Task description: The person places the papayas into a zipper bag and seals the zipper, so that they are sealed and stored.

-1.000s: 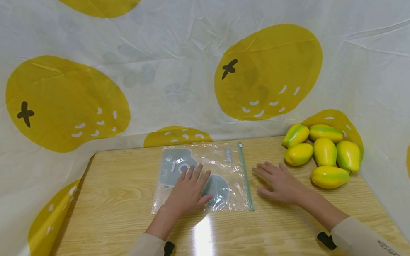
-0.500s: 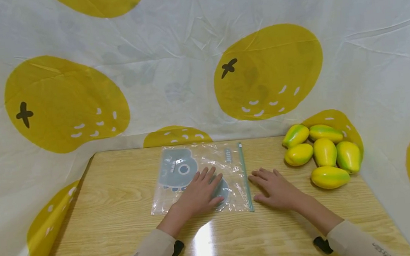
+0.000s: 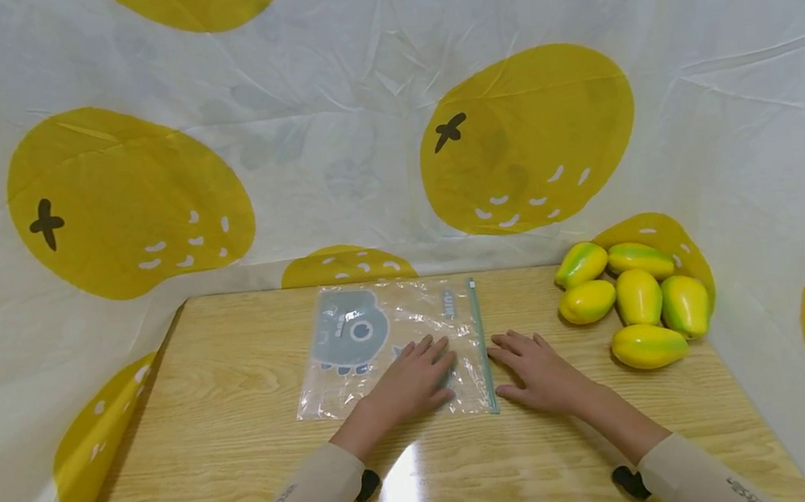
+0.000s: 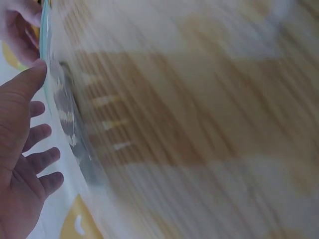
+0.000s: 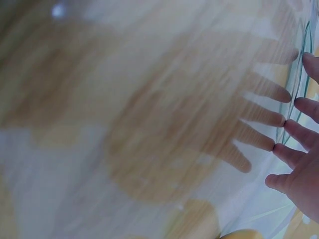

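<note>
Just slid left hand over bag, near far edge of table, toward zip; now flanking it with right hand, fingers loosely extended, gripping nothing.

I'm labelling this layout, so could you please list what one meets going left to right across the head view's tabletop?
Blue-grey printed cartoon face on the clear plastic bag, left hand, straight green zip strip, right hand, six glossy yellow-green oval fruits.
</note>
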Demonstrator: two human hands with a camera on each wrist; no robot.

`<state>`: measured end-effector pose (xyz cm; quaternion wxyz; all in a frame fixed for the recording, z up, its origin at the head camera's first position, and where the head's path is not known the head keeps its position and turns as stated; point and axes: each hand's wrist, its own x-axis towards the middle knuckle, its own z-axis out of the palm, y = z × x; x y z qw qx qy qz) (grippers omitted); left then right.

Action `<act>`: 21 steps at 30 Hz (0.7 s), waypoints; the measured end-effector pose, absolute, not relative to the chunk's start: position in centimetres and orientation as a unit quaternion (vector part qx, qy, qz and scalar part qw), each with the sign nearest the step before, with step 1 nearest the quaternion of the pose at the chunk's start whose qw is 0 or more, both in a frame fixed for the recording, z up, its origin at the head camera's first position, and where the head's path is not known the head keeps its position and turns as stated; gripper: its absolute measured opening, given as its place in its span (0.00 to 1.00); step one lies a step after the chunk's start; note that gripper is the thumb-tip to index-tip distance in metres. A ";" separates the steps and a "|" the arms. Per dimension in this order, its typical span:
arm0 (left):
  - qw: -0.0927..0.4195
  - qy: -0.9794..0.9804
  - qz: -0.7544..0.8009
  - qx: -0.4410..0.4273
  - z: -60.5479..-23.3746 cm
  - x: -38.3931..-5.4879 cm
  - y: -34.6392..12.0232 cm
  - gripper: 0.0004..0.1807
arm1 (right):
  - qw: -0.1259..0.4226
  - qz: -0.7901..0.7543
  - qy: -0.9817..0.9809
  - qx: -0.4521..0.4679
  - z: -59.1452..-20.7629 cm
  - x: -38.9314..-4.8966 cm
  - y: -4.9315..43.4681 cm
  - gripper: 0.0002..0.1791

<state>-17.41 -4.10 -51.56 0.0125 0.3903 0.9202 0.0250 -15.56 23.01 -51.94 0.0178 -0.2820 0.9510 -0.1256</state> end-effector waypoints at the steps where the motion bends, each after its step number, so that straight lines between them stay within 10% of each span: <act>1: 0.011 0.919 0.026 0.394 -51.6 -17.4 -3.9 0.37 | 0.019 -0.126 0.951 -0.282 -51.9 -15.6 23.0 0.36; 21: -0.004 0.904 0.025 0.427 -52.3 -17.3 -2.3 0.29 | 0.015 -0.108 0.956 -0.273 -52.2 -15.6 22.4 0.38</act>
